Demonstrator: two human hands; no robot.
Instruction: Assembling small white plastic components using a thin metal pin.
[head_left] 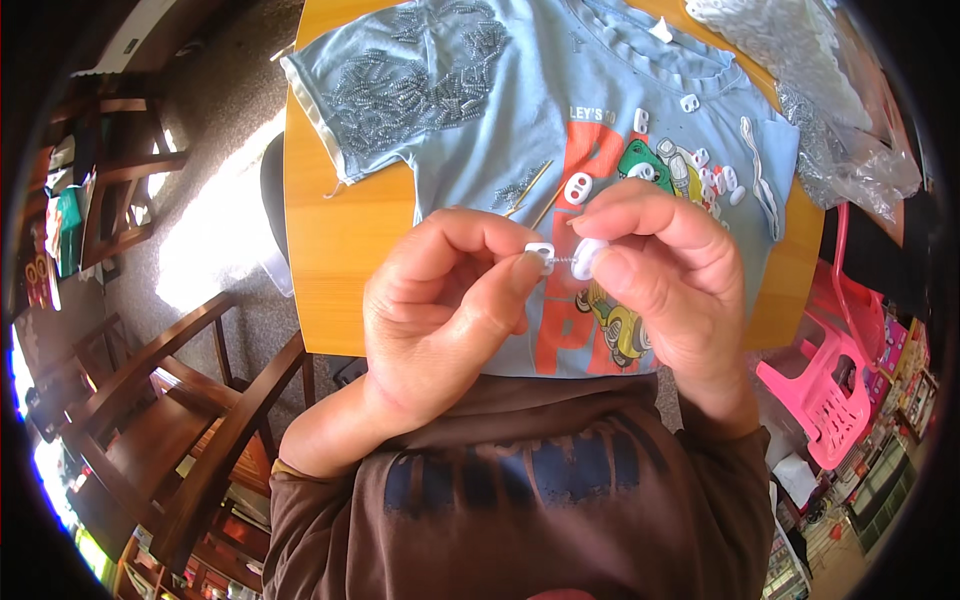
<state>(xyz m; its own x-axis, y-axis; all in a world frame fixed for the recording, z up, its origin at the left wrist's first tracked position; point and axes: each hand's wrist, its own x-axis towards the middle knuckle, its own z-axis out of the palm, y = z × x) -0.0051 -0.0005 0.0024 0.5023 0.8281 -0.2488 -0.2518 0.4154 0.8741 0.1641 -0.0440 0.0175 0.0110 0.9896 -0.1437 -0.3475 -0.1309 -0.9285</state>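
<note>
My left hand (440,310) pinches a small white plastic piece with holes (541,252) between thumb and fingertips. Facing it, my right hand (680,280) grips a rounded white plastic piece (585,259) the same way. A thin metal spring (564,260) spans the short gap between the two pieces. Both hands are over a light blue T-shirt (490,130) spread on the table. Just beyond my fingers lie an oval two-holed white piece (578,188), a few loose springs (516,188) and thin yellowish sticks (530,187).
A heap of small springs (410,90) covers the shirt's left sleeve area. More white pieces (720,182) and a looped white cord (763,180) lie at the right. Clear plastic bags (830,110) sit at the table's (330,270) far right. Wooden chairs (170,410) and a pink plastic chair (835,390) flank me.
</note>
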